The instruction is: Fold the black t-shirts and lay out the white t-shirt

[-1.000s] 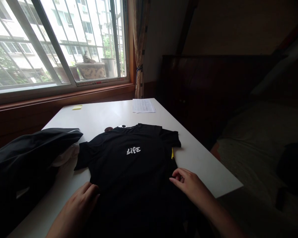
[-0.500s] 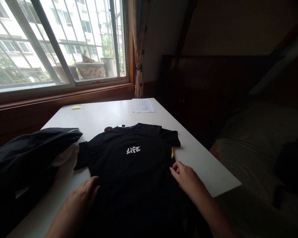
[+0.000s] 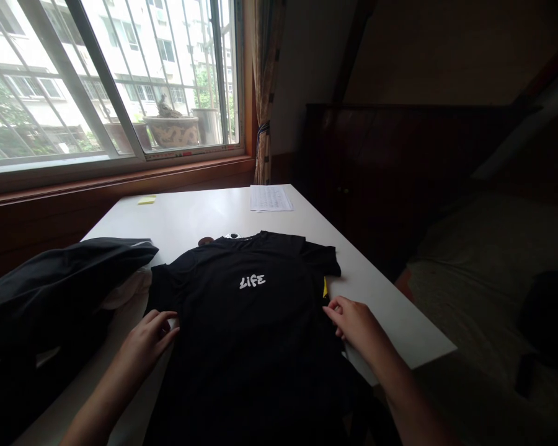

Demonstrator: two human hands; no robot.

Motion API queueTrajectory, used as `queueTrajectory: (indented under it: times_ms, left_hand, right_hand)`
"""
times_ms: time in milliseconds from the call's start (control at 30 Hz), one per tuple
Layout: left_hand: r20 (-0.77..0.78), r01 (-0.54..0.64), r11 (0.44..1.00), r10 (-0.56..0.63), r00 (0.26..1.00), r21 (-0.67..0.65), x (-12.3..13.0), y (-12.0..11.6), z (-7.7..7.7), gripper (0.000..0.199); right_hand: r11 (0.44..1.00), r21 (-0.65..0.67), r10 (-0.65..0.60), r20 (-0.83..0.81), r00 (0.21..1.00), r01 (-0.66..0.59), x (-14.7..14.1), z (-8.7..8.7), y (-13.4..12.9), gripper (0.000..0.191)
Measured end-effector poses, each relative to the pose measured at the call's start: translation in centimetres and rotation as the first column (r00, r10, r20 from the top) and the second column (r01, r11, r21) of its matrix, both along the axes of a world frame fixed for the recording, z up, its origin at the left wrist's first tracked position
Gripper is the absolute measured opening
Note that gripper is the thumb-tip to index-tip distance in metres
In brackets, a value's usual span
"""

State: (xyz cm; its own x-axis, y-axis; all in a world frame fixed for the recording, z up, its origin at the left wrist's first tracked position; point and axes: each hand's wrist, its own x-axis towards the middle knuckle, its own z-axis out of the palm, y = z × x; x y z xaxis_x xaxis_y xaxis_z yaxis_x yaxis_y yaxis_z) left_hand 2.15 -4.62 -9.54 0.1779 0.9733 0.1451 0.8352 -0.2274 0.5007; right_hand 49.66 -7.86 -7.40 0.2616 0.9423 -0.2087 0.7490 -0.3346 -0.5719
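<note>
A black T-shirt [image 3: 251, 334] with white lettering lies spread on the white table [image 3: 190, 210], its collar toward the far side. At the shirt's left edge, just below the sleeve, is my left hand [image 3: 151, 334]; its thumb and fingers are apart, with no cloth visible between them. My right hand [image 3: 353, 316] pinches the shirt's right edge below the other sleeve. A bit of yellow [image 3: 325, 287] shows beside that edge. The lower part of the shirt runs out of view at the bottom.
Dark clothing [image 3: 51, 291] is heaped on the table's left side, with pale cloth [image 3: 128, 290] beside it. Papers [image 3: 270, 198] and a yellow note [image 3: 147, 200] lie at the far edge. Near the collar sits a round brown object [image 3: 206, 241]. A barred window stands behind.
My left hand has moved up along the shirt's edge and its fingers have opened. My right hand has moved slightly up at the other edge. The view has shifted a little.
</note>
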Motion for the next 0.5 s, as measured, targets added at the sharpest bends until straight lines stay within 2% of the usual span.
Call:
queueTrajectory:
  times_ms: [133,333,500]
  left_hand:
    - [0.075,0.012,0.999,-0.008,0.997,-0.045,0.8,0.0,0.7,0.042]
    - [0.079,-0.001,0.980,0.018,0.997,-0.200,2.3,-0.5,2.0,0.042]
    - [0.065,-0.027,0.985,0.038,0.997,-0.168,2.6,-0.7,1.8,0.036]
  right_hand:
    - [1.000,0.017,0.021,0.046,0.999,-0.022,-0.1,-0.5,0.3,0.017]
    - [0.993,0.054,0.081,0.341,0.937,-0.105,-0.6,-0.3,0.8,0.014]
    - [0.992,0.037,0.094,0.410,0.907,-0.120,-0.4,0.4,1.0,0.013]
